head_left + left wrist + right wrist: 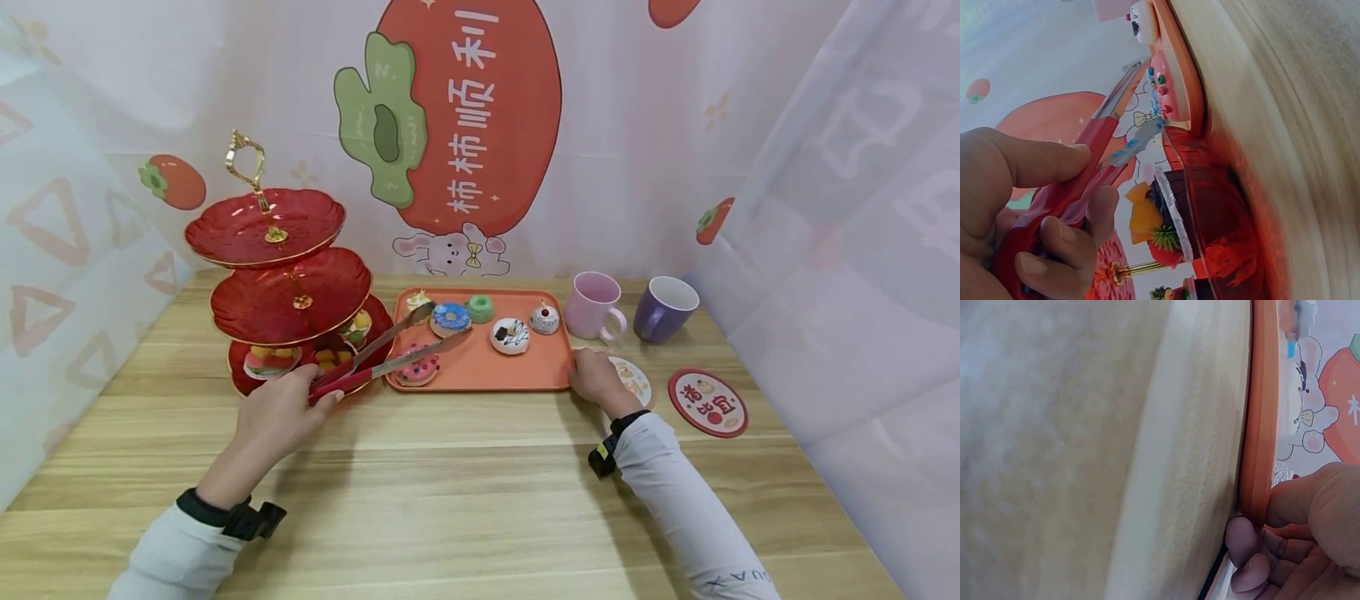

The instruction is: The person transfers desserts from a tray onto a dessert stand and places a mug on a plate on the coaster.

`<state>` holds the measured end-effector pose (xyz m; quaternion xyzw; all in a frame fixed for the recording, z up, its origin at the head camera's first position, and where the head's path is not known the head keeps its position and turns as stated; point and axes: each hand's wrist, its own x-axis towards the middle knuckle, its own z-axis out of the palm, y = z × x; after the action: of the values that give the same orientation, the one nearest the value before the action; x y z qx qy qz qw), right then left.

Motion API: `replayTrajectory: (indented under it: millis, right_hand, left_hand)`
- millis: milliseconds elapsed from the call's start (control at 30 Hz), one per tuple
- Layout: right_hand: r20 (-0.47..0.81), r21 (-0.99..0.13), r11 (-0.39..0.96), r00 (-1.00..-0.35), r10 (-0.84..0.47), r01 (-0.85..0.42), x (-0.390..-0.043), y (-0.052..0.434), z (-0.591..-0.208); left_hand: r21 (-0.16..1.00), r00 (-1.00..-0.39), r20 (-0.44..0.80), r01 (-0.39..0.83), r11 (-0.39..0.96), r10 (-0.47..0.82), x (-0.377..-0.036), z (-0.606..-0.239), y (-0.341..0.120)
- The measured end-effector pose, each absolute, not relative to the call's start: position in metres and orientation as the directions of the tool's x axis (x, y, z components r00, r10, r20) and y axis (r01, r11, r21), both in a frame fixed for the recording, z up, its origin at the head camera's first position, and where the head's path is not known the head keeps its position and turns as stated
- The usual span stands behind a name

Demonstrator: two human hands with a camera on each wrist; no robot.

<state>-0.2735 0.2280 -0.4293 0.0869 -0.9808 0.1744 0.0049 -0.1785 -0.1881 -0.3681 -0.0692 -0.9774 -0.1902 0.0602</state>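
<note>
My left hand (281, 417) grips red-handled tongs (341, 381) that reach over the left part of the orange tray (480, 377). Their metal tips are spread, one on either side of the blue doughnut (452, 310) in the head view. Just in front of it lies a pink doughnut (417, 372) with coloured dots. My right hand (597, 379) pinches the tray's front right corner, thumb on top and fingers beneath in the right wrist view. Also on the tray are a green ring cake (480, 308), a white doughnut (510, 335) and a cherry-topped cake (544, 320).
A three-tier red stand (292, 296) is at the left, with fruit pastries (272, 363) on its lowest plate. Behind my right hand stand a pink mug (591, 307) and a purple mug (663, 310). Round coasters (708, 403) lie at the right.
</note>
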Motion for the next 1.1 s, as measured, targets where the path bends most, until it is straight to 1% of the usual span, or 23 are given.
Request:
replayTrajectory:
  millis: [300,600,867,1100]
  right_hand:
    - [-0.012,-0.350,0.926,-0.987,-0.158,-0.144,-0.275,0.225,-0.427]
    - [0.101,-0.316,0.924,-0.976,-0.195,-0.217,-0.274,0.227,-0.432]
    - [0.064,-0.326,0.924,-0.980,-0.190,-0.201,-0.274,0.228,-0.431]
    - [0.071,-0.322,0.924,-0.978,-0.196,-0.209,-0.273,0.228,-0.430]
  left_hand:
    - [0.363,-0.988,0.129,0.131,0.923,0.090,-0.184,-0.373,-0.187]
    - [0.323,-0.979,0.175,0.154,0.934,0.101,-0.187,-0.377,-0.188]
    - [0.307,-0.980,0.175,0.144,0.941,0.093,-0.186,-0.378,-0.185]
    - [0.318,-0.976,0.195,0.157,0.935,0.097,-0.185,-0.379,-0.185]
